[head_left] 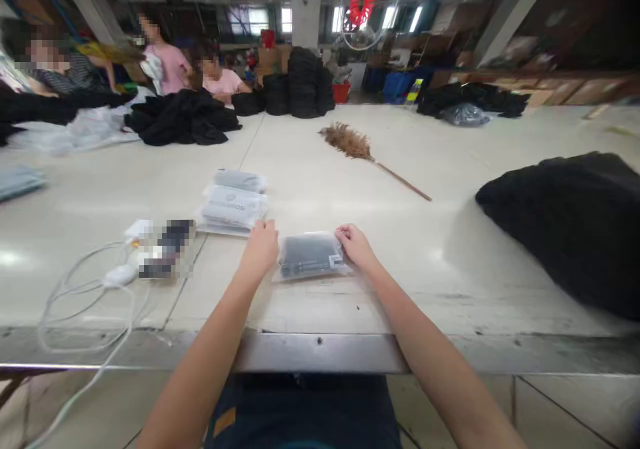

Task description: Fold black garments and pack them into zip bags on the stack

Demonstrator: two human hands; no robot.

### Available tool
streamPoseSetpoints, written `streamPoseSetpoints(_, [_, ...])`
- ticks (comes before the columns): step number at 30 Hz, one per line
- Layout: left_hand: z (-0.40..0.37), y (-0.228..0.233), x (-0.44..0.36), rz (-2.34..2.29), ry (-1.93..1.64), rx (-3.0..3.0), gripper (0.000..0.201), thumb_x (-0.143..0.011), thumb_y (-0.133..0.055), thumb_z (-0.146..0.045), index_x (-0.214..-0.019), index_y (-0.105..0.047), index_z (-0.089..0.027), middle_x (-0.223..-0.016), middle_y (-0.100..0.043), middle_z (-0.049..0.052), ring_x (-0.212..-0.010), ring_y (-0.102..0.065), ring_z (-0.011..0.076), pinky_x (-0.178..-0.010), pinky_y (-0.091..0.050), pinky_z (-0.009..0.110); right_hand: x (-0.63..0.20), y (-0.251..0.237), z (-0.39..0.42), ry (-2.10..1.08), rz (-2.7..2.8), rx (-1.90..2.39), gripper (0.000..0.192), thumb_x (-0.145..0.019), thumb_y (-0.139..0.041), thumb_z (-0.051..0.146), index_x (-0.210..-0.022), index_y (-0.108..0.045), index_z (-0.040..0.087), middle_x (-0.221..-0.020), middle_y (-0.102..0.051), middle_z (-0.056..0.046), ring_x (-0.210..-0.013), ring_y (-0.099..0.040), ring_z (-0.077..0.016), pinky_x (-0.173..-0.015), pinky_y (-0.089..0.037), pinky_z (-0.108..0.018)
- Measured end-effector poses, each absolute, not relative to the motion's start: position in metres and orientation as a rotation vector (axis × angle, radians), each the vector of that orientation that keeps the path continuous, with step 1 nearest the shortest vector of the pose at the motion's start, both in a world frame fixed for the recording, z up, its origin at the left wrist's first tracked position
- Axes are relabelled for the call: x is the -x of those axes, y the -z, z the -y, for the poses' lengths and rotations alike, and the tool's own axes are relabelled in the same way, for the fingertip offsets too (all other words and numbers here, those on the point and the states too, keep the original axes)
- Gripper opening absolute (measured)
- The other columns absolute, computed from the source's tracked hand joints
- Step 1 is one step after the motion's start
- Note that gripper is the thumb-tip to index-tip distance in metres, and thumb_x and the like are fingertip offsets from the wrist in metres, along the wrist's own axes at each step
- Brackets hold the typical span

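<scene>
A clear plastic bag with a folded dark garment lies flat on the pale table in front of me. My left hand rests on the bag's left edge with fingers curled down onto it. My right hand presses the bag's right edge near a small white label. Both forearms reach out over the table's metal front rim.
Two or three packed bags are stacked just left of my left hand. A white cable and charger lie further left. A feather duster lies mid-table, a black cloth pile at right. Other people sit at the far left.
</scene>
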State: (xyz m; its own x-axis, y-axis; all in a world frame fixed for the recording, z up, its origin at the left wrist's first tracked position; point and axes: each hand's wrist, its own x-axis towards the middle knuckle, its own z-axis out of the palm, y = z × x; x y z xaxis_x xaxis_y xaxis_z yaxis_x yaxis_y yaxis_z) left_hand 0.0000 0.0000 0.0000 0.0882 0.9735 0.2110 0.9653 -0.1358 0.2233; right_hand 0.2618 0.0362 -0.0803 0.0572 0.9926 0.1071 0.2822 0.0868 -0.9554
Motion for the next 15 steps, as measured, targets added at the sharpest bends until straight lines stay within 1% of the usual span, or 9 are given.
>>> streamPoseSetpoints(2, [0.005,-0.005,-0.024,-1.908,-0.577,-2.383,0.039,-0.099,-0.038,-0.024,-0.134,-0.051,-0.011,-0.130,-0.057,0.020,-0.125,-0.050,0.0298,-0.104,-0.042,0.045,-0.260,0.081,-0.036,-0.962,1.396,1.368,0.028,-0.078,-0.059,0.045,-0.091,-0.059,0.020,-0.069,-0.060,0.002,-0.055,-0.049,-0.0128,-0.050,-0.036,-0.025])
streamPoseSetpoints(4, [0.009,-0.004,-0.049,-1.775,-0.589,-2.451,0.043,-0.100,-0.037,-0.033,-0.140,-0.046,-0.019,-0.143,-0.050,0.016,-0.134,-0.043,0.0302,-0.107,-0.039,0.048,-0.259,0.082,-0.036,-0.976,1.388,1.364,0.030,-0.078,-0.059,0.047,-0.091,-0.058,0.020,-0.064,-0.057,0.003,-0.050,-0.046,-0.0124,-0.048,-0.034,-0.025])
streamPoseSetpoints(6, [0.012,0.004,-0.071,-1.685,-0.497,-2.469,0.051,-0.101,-0.033,-0.044,-0.146,-0.041,-0.023,-0.152,-0.042,0.014,-0.141,-0.034,0.0332,-0.110,-0.034,0.055,-0.260,0.083,-0.037,-0.977,1.376,1.360,0.032,-0.078,-0.058,0.048,-0.092,-0.057,0.020,-0.062,-0.055,0.004,-0.049,-0.044,-0.0123,-0.047,-0.034,-0.025])
streamPoseSetpoints(8, [0.014,0.016,-0.086,-1.666,-0.408,-2.480,0.059,-0.098,-0.033,-0.055,-0.149,-0.038,-0.026,-0.156,-0.037,0.014,-0.144,-0.027,0.0385,-0.111,-0.026,0.064,-0.261,0.084,-0.038,-0.960,1.366,1.361,0.033,-0.077,-0.057,0.049,-0.093,-0.057,0.020,-0.062,-0.055,0.004,-0.050,-0.045,-0.0126,-0.049,-0.036,-0.025])
streamPoseSetpoints(10, [0.014,0.027,-0.094,-1.662,-0.377,-2.500,0.064,-0.095,-0.032,-0.062,-0.150,-0.037,-0.029,-0.159,-0.033,0.013,-0.145,-0.022,0.0429,-0.110,-0.019,0.070,-0.262,0.084,-0.040,-0.931,1.365,1.368,0.032,-0.077,-0.057,0.049,-0.092,-0.058,0.020,-0.062,-0.055,0.004,-0.052,-0.047,-0.0132,-0.051,-0.037,-0.026])
streamPoseSetpoints(12, [0.013,0.033,-0.096,-1.652,-0.370,-2.517,0.065,-0.094,-0.033,-0.064,-0.150,-0.037,-0.032,-0.160,-0.030,0.012,-0.145,-0.019,0.0461,-0.107,-0.016,0.074,-0.264,0.085,-0.042,-0.896,1.375,1.377,0.030,-0.076,-0.057,0.047,-0.091,-0.058,0.020,-0.062,-0.055,0.004,-0.054,-0.048,-0.0138,-0.054,-0.038,-0.026])
streamPoseSetpoints(15, [0.009,0.035,-0.096,-1.648,-0.325,-2.534,0.068,-0.090,-0.040,-0.066,-0.149,-0.041,-0.032,-0.161,-0.029,0.013,-0.145,-0.016,0.0502,-0.104,-0.011,0.080,-0.264,0.086,-0.046,-0.839,1.389,1.395,0.028,-0.074,-0.059,0.043,-0.090,-0.059,0.020,-0.061,-0.054,0.005,-0.057,-0.049,-0.0147,-0.057,-0.040,-0.028])
